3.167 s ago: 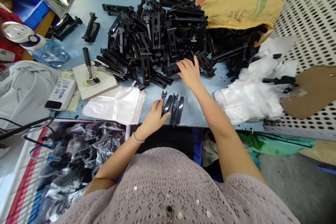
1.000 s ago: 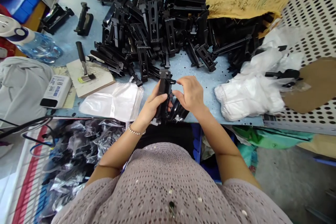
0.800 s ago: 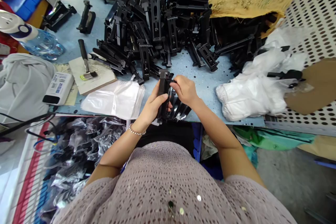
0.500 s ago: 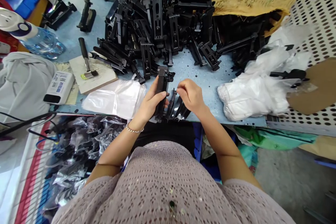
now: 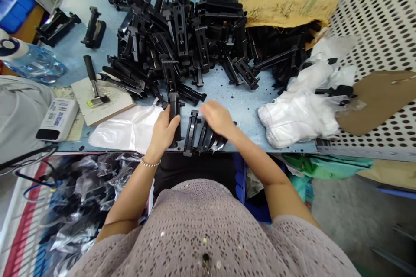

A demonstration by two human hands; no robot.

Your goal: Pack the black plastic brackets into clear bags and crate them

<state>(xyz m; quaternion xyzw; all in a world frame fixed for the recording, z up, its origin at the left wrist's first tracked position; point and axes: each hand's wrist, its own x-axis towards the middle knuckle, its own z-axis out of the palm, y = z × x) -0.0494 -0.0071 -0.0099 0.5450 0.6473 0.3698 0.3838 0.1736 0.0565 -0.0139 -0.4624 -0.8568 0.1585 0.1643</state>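
Note:
My left hand [image 5: 163,132] is closed round a long black plastic part [image 5: 174,108], held upright near the table's front edge. Just right of it stands another black part [image 5: 191,132] of similar shape. Beside that, several dark glossy pieces [image 5: 208,136] lie at the edge, partly under my right arm. My right hand [image 5: 216,117] hovers over their far ends, smeared by motion, so its fingers are unclear. A large heap of the same kind of black parts [image 5: 182,30] lies beyond both hands.
White plastic bags [image 5: 130,127] lie to the left, beside a board [image 5: 107,110] with a brush [image 5: 92,78]. A yellow sack [image 5: 286,0] of black parts and bundled white bags [image 5: 299,117] are on the right. A water bottle [image 5: 39,62] stands far left.
My left hand has moved left with its black part, away from the row. A black part now shows between the hands. My right hand has shifted left; the whole view has shifted too.

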